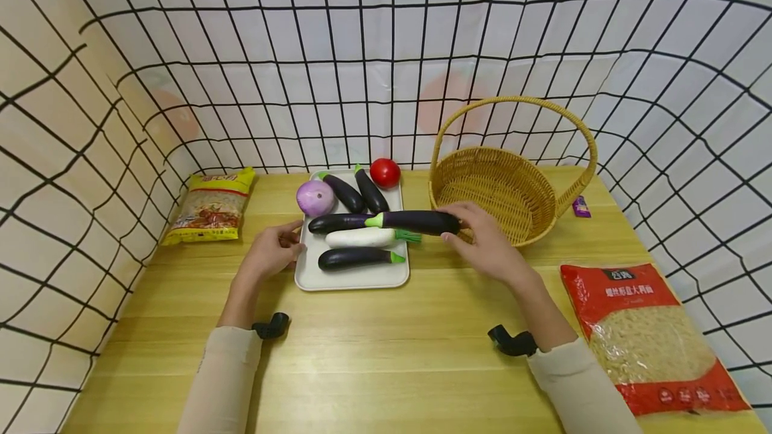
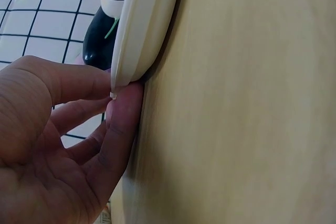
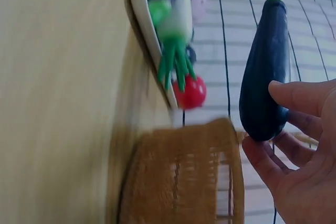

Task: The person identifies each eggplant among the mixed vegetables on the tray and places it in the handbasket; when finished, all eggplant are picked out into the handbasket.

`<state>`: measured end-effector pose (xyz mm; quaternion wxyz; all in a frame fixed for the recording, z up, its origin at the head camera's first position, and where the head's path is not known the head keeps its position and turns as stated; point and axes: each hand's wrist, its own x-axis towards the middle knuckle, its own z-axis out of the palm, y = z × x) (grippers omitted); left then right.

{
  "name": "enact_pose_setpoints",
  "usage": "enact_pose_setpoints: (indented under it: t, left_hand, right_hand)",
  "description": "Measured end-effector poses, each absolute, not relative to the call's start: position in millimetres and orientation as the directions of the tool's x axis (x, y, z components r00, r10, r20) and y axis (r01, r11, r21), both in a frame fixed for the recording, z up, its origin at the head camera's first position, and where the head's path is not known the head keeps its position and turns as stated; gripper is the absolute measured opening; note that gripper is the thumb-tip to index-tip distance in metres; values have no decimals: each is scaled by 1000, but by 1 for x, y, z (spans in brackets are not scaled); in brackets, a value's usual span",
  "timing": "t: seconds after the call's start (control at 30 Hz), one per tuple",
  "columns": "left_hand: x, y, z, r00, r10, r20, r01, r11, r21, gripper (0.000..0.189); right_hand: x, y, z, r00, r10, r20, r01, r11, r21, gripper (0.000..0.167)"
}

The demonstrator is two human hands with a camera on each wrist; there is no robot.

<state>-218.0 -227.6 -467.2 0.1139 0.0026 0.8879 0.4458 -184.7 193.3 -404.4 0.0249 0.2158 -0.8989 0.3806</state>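
My right hand (image 1: 482,240) grips the thick end of an eggplant (image 1: 416,221), lifted over the right side of a white tray (image 1: 356,280); its green stem end points left. In the right wrist view thumb and fingers hold this eggplant (image 3: 265,72) off the table. With thumb and fingers my left hand (image 1: 271,250) pinches the tray's left rim (image 2: 139,35). On the tray lie several more eggplants, one at the front (image 1: 356,258), a white radish (image 1: 362,238) with green leaves, a purple onion (image 1: 315,198) and a red tomato (image 1: 384,173) at the back right corner.
A wicker basket (image 1: 497,183) with a tall handle stands right of the tray, close behind my right hand. A yellow food bag (image 1: 211,206) lies left, a red pasta bag (image 1: 654,340) right, and a small purple packet (image 1: 581,207) beside the basket. Black wire grid surrounds the table.
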Motion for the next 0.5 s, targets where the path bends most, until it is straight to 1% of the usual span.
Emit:
enact_pose_setpoints:
  t: [0.23,0.5]
  left_hand:
    - [-217,-227,-466,-976,101,-194,-94,608,789,62]
    - [-217,-226,-466,-977,98,-190,-95,599,795,61]
  right_hand:
    - [-196,230,-400,-933,-287,217,-357,661,-661,43]
    - [-213,263,-401,-958,-194,209,-283,741,-609,47]
